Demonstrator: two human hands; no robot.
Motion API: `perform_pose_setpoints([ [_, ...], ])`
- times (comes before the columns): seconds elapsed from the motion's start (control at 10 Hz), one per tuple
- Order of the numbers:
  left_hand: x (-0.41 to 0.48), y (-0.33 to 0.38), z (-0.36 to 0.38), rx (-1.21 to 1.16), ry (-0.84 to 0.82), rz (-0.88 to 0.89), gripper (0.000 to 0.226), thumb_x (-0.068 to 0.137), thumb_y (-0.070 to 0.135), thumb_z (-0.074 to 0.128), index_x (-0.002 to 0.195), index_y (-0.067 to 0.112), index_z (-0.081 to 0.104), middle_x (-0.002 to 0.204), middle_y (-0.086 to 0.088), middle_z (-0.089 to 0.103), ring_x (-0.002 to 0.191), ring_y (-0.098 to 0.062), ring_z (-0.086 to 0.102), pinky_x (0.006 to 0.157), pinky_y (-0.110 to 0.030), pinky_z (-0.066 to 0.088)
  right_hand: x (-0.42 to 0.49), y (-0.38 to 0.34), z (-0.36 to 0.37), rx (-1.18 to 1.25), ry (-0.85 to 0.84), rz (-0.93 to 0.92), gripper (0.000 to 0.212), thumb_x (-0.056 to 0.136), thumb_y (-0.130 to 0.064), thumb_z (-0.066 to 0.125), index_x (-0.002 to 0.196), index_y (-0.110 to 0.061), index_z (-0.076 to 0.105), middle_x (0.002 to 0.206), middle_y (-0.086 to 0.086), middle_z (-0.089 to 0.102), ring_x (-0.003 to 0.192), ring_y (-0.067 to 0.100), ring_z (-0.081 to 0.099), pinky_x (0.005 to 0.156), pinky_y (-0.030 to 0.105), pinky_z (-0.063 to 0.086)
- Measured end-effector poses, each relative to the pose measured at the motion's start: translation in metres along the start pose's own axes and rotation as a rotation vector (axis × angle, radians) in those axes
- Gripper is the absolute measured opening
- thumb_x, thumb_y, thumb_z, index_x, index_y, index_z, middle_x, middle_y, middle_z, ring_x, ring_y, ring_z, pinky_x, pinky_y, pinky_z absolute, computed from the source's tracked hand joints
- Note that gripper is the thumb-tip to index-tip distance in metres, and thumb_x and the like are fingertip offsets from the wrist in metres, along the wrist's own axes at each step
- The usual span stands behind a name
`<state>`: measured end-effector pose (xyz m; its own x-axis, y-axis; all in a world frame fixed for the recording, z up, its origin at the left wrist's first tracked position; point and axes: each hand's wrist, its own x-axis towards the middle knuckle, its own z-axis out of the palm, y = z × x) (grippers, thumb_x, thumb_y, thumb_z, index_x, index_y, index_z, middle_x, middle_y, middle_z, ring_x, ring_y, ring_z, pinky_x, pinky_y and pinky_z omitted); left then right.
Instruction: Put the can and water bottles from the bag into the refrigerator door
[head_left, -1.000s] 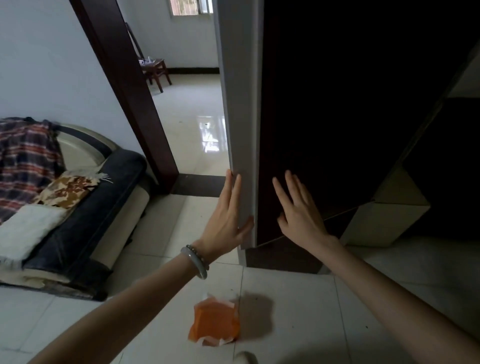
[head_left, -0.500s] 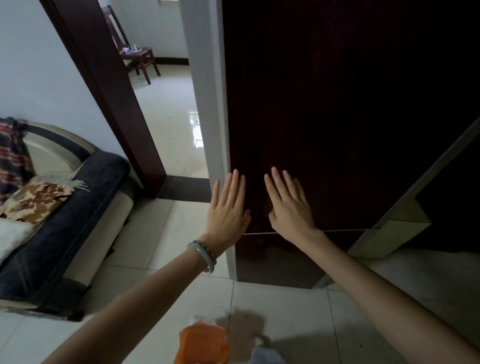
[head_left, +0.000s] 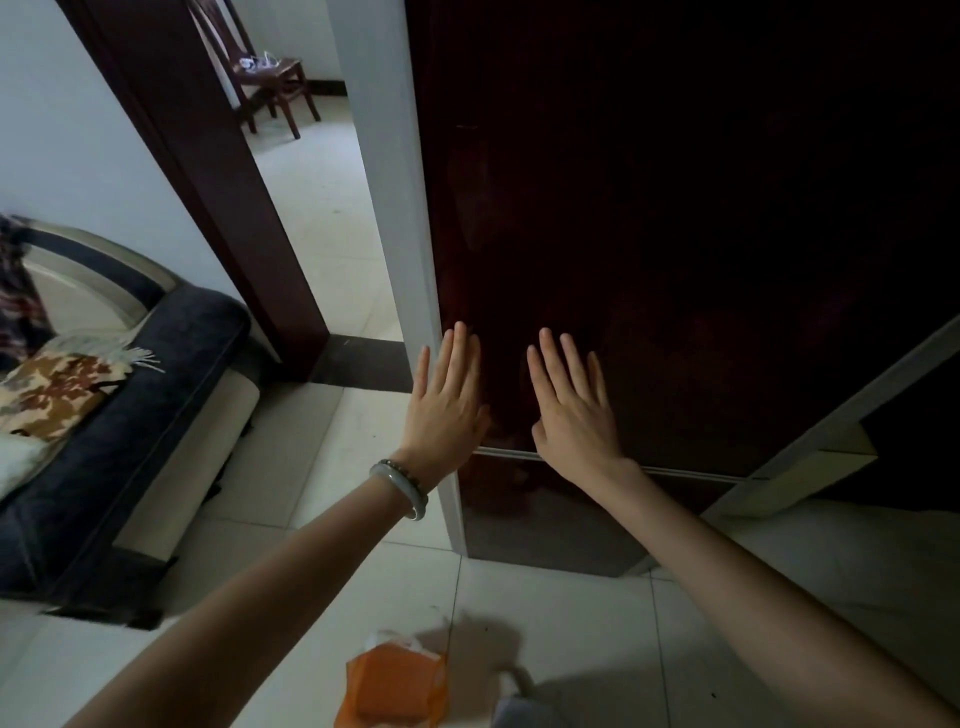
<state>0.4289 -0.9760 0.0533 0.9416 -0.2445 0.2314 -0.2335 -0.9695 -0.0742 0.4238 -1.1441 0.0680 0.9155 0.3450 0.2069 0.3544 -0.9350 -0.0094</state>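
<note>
The dark red refrigerator door (head_left: 675, 260) fills the upper right of the head view, with its pale grey edge (head_left: 400, 234) facing me. My left hand (head_left: 447, 410) lies flat against the door near that edge, fingers spread, a bracelet on the wrist. My right hand (head_left: 571, 410) presses flat on the door front beside it. Both hands hold nothing. An orange bag (head_left: 395, 686) lies on the white tiled floor below my arms. No can or bottle is visible.
A dark sofa (head_left: 130, 415) with a patterned cushion stands at the left. A brown door frame (head_left: 208, 182) opens onto another room with a wooden chair (head_left: 270, 78). A pale cabinet edge (head_left: 810, 467) shows at the lower right of the refrigerator.
The refrigerator door has swung from edge-on to nearly face-on under both palms. My hands have stayed flat on it, and the view has shifted closer.
</note>
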Motion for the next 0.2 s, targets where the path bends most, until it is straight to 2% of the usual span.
perform_pose_setpoints([
  [0.1,-0.003,0.003,-0.003,-0.022,0.019,-0.004,0.083,0.084,0.036,0.054,0.144,0.001,0.010,0.154,-0.021,0.004,0.142,-0.032,0.003,0.115,-0.050,0.008,-0.004,-0.001,0.000,0.049,0.021,-0.001,0.090,0.076,-0.017,0.068,0.146,-0.008,0.013,0.156,0.014,0.007,0.143,0.031,0.003,0.114,0.050,0.008],
  [0.2,-0.011,0.012,-0.008,-0.047,0.040,0.071,0.083,0.083,0.034,0.055,0.145,0.001,0.010,0.154,-0.019,0.006,0.142,-0.031,0.003,0.115,-0.048,0.005,-0.017,-0.001,-0.006,0.114,0.012,0.095,0.089,0.080,-0.017,0.066,0.147,-0.010,0.007,0.155,0.017,0.005,0.143,0.031,0.003,0.115,0.047,0.002],
])
